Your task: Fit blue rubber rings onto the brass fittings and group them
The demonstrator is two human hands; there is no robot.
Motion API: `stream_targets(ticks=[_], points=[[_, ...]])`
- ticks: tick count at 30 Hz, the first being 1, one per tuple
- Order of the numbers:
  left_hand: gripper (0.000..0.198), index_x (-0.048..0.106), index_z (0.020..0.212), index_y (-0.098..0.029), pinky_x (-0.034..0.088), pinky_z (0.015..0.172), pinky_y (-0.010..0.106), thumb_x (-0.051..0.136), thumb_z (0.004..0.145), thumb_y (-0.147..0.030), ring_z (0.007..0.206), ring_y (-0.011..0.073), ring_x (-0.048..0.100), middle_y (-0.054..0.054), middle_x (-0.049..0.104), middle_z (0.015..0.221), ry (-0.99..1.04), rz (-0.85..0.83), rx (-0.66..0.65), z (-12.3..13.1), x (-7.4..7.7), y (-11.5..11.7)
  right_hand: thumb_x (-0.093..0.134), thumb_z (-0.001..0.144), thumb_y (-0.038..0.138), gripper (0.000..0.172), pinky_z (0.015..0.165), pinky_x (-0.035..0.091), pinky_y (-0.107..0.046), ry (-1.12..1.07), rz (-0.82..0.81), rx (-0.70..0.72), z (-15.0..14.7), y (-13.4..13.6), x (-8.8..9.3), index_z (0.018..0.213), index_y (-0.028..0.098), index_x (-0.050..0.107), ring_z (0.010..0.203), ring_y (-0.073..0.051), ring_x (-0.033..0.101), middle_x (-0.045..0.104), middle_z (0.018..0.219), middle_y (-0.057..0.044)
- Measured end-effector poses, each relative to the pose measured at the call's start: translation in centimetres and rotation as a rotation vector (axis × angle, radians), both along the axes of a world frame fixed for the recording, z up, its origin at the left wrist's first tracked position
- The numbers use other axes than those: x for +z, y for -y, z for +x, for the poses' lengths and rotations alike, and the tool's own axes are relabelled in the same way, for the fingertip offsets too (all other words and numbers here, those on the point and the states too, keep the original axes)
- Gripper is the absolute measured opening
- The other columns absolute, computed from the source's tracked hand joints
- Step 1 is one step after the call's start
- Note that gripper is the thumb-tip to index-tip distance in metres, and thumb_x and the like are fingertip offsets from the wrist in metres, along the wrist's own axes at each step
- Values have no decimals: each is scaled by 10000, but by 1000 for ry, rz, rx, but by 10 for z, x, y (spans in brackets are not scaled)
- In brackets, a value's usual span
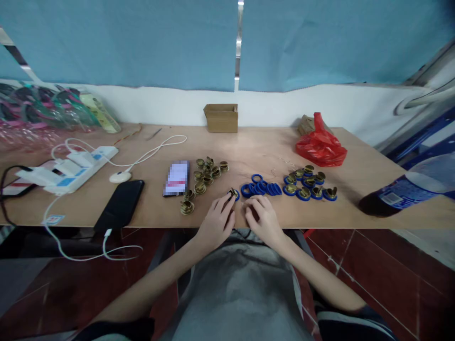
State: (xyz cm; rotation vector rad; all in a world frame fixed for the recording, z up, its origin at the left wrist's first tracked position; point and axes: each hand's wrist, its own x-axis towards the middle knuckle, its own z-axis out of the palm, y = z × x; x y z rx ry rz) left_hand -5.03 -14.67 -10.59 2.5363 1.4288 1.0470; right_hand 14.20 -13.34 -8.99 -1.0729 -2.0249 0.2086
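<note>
My left hand [216, 220] is at the table's front edge, its fingertips closed on a brass-coloured metal piece [233, 192] with a blue ring around its base. Just right of it, my right hand [262, 219] rests with curled fingers near the table edge; whether anything small is between them is hidden. Several blue rings [256, 178] lie beyond my right hand. To the left is a group of brass pieces [200, 187] without blue rings. On the right sits another group of brass pieces [304, 193], most showing blue rings around their bases.
A lit phone [177, 178], a dark phone [120, 204] and a power strip [81, 168] with cables lie left. A small cardboard box [222, 118] stands at the back. On the right are a red bag [322, 147] and a tilted bottle [400, 192]. Clear bottles fill the far left.
</note>
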Motion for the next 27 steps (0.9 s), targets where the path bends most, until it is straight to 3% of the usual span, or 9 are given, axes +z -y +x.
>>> stream_targets(ticks=[7, 13, 15, 20, 27], points=[[513, 493, 1471, -53, 526, 1008, 518, 510, 976, -186, 1145, 352, 569, 229, 591, 1283, -132, 74, 87, 2, 0, 1, 496, 1011, 169, 291, 940, 564, -476, 333, 133, 90, -2, 7, -3, 1215, 98, 692, 1093, -308, 652, 723, 1198, -181], [574, 429, 1491, -33, 471, 1072, 587, 548, 953, -193, 1363, 437, 450, 307, 418, 1479, -80, 112, 138, 3, -3, 2, 504, 1035, 239, 367, 1094, 533, -520, 383, 52, 217, 12, 8, 8, 1335, 97, 659, 1275, -321, 635, 667, 1363, -202], [531, 470, 1459, -77, 471, 1082, 573, 561, 947, -183, 1377, 421, 454, 285, 403, 1502, -26, 118, 134, 2, -3, 3, 525, 1029, 251, 399, 1131, 510, -505, 372, 5, 260, 18, 9, 11, 1389, 108, 622, 1329, -311, 603, 617, 1437, -193], [298, 636, 1229, -162, 533, 1040, 475, 567, 940, -134, 1217, 309, 589, 184, 566, 1318, 40, 137, 34, 0, -3, 4, 519, 1028, 252, 504, 1150, 496, -488, 245, -68, 240, 31, 10, 10, 1521, 152, 482, 1389, -282, 552, 555, 1508, -170], [294, 688, 1206, -183, 544, 1025, 451, 611, 925, -139, 1169, 285, 628, 148, 642, 1244, 11, 205, -50, 1, -2, 6, 531, 1027, 271, 437, 1112, 523, -513, 238, -70, 169, 36, 5, 2, 1451, 171, 562, 1327, -302, 602, 637, 1420, -157]])
